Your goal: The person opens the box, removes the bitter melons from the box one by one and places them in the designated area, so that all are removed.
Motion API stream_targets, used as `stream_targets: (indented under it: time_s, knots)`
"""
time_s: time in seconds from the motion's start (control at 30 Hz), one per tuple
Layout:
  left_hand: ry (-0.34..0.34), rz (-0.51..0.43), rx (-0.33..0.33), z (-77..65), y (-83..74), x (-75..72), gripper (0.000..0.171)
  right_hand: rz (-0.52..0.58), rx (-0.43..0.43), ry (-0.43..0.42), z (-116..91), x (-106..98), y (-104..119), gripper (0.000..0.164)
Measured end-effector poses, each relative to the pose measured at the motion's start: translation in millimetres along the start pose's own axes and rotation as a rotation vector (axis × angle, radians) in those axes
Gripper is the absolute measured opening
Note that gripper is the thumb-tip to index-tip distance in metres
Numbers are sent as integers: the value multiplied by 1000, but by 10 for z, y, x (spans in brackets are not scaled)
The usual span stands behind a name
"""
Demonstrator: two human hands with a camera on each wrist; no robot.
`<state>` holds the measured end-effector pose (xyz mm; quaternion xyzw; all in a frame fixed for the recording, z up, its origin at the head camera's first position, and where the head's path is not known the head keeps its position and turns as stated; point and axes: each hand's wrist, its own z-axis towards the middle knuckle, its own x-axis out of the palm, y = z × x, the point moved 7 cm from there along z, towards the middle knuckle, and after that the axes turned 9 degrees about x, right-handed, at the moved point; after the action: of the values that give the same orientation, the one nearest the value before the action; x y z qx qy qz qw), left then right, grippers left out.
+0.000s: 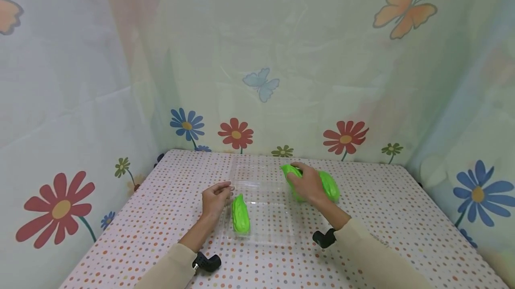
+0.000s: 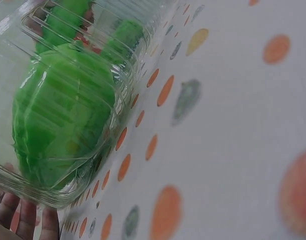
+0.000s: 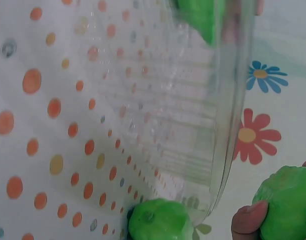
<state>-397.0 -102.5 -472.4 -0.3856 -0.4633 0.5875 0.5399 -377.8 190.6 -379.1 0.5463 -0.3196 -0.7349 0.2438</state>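
Note:
A clear plastic hinged container [image 1: 271, 222] lies open on the table. One bright green, wrinkled, fruit-like item [image 1: 240, 215] with a pointed end sits along its left side; the left wrist view shows this green item [image 2: 63, 115] through the plastic. Beside the container's left edge is my left hand [image 1: 216, 197], its fingers loosely bent; whether they touch the rim is unclear. My right hand [image 1: 307, 182] grips another green item [image 1: 290, 171] above the container's right side. More green items [image 1: 330, 186] lie on the table under and beyond that hand, partly hidden by it.
The container's transparent lid [image 1: 257, 168] lies folded back toward the rear wall. A dotted cloth [image 1: 169, 199] covers the table. Printed fabric walls [image 1: 257, 48] with flowers and butterflies enclose it at the back and both sides.

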Motion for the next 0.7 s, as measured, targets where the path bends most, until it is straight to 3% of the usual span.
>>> stream_targets:
  time_s: [0.27,0.7]
  knots:
    - [3,-16,-6,3,8,11,33,-15,57,-63,91,-132,-153,51]
    - [0,-18,0,-5,-5,11,32,-92,138,-88,241,-220,-429,54]
